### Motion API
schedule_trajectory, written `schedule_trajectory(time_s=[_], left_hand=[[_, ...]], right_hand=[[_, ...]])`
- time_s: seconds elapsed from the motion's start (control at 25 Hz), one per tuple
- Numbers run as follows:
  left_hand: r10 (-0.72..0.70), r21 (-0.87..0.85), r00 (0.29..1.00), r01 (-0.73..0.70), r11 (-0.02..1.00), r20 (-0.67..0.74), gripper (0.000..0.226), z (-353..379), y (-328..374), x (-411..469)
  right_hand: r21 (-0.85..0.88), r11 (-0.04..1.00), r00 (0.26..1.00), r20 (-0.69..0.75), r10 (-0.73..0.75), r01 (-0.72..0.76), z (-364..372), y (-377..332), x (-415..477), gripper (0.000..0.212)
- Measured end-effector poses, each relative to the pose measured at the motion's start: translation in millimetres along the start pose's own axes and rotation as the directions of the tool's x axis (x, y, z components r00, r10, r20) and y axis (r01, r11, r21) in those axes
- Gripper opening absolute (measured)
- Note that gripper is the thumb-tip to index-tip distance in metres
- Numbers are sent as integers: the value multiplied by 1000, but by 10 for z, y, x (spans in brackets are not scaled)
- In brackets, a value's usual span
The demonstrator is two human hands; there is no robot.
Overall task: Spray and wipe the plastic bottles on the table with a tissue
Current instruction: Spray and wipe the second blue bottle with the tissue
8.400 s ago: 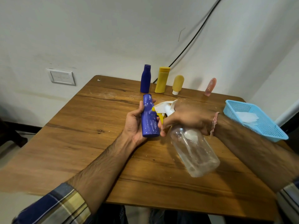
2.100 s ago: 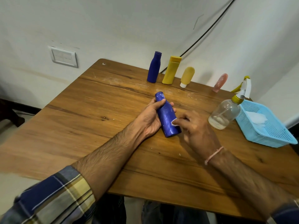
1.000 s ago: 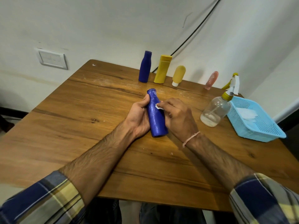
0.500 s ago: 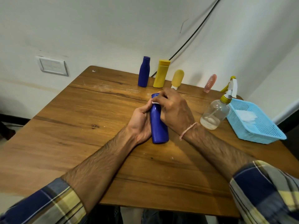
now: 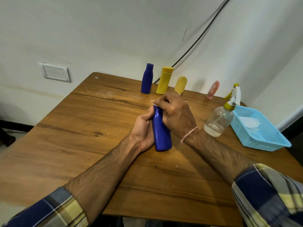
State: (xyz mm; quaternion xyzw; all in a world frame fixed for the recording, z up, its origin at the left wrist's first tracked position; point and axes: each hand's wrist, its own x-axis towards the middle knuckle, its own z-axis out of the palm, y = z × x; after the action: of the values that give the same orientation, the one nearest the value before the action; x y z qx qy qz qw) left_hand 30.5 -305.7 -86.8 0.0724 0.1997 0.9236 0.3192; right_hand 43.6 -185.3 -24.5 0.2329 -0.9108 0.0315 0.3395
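1. Bottle, blue, lies tilted between both hands near the table centre, base toward the person and neck pointing away; likely held off the wood so all sides can be reached.
2. Left hand cups the bottle from its left side, fingers wrapped around the body and thumb near the neck. Judgement: it acts as a clamp, so the bottle does not roll or slip under rubbing.
3. Right hand is curled over the neck, fingers pressed together on a tissue; only a white edge shows at the fingertips. Judgement: the step in hand is wiping the upper end and cap area.
4. Sprayer stands upright just right of the right wrist, free of either hand, beside the basket. Placement suits quick pick-up by the right hand for the next spray.
5. Basket holds spare white tissues, apparently the supply.
6. Four bottles stand in a row along the far edge: blue, yellow, pale yellow, pink. Whether these are cleaned or waiting cannot be told.
7. Risk, judged: a wet plastic surface may slide in the left palm.
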Motion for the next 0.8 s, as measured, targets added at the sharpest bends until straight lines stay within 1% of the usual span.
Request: schedule_trajectory(time_s=[0.08, 0.16, 0.28, 0.36, 0.4, 0.48, 0.56, 0.64, 0.68, 0.8], left_hand=[[25, 28, 1000, -24, 999, -13, 43, -5, 33, 2], [48, 87, 998, -45, 995, -33, 43, -15, 42, 21], [36, 116, 995, -26, 993, -89, 50, -18, 0, 25], [22, 115, 995, -10, 993, -102, 53, -16, -27, 14], [24, 104, 994, -13, 994, -102, 50, -15, -25, 6], [33, 59, 995, -28, 998, -89, 43, -1, 10, -15], [53, 24, 997, -51, 998, -56, 41, 5, 54, -30], [60, 22, 997, -60, 998, -39, 42, 7, 64, -31], [54, 37, 998, -53, 998, -38, 41, 8, 54, -26], [10, 51, 998, -7, 999, -55, 37, 32, -6, -33]], right_hand=[[30, 999, 998, 55, -31, 30, -19, -22, -229, 27], [64, 998, 998, 65, -23, 19, -64, -11, -353, 30], [101, 991, 996, 1, 89, -89, -48, 42, -150, 26], [131, 980, 987, -48, 154, -147, -23, 52, 31, 24], [145, 979, 987, -56, 153, -143, -15, 31, 67, 22], [115, 991, 997, -33, 75, -71, -1, -43, -21, 21], [66, 997, 998, 57, -37, 33, -22, -121, -237, 22], [48, 995, 990, 102, -97, 92, -73, -84, -331, 25], [53, 996, 993, 89, -82, 78, -92, -40, -287, 24], [92, 995, 999, -22, 40, -38, -115, 51, 12, 23]])
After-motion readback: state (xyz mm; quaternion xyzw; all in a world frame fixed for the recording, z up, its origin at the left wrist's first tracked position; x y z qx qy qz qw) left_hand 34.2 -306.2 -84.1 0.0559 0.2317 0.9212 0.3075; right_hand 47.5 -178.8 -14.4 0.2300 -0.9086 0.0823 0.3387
